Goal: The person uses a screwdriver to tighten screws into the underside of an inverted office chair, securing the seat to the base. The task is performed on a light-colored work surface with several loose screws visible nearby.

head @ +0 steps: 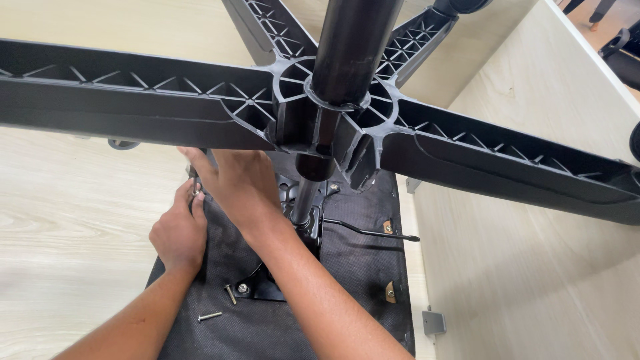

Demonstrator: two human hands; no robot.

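Both hands are in on the far left corner of the upturned seat underside (363, 267), black fabric lying flat on the pale wooden tabletop (73, 220); the left hand (179, 233) has its fingers curled round a small metal piece, a bolt by the look of it, right at the seat edge; the right hand (239, 183) crosses over it, fingers bent down under the base arm, what they grip I cannot tell. My read: a fastening step at that corner; the next move calls for seating and turning the bolt squarely. Count: two loose bolts (220, 305) near the mounting plate (267, 288); one gas cylinder (347, 50) upright; one five-armed star base (133, 100), four arms showing; one lever (370, 231).
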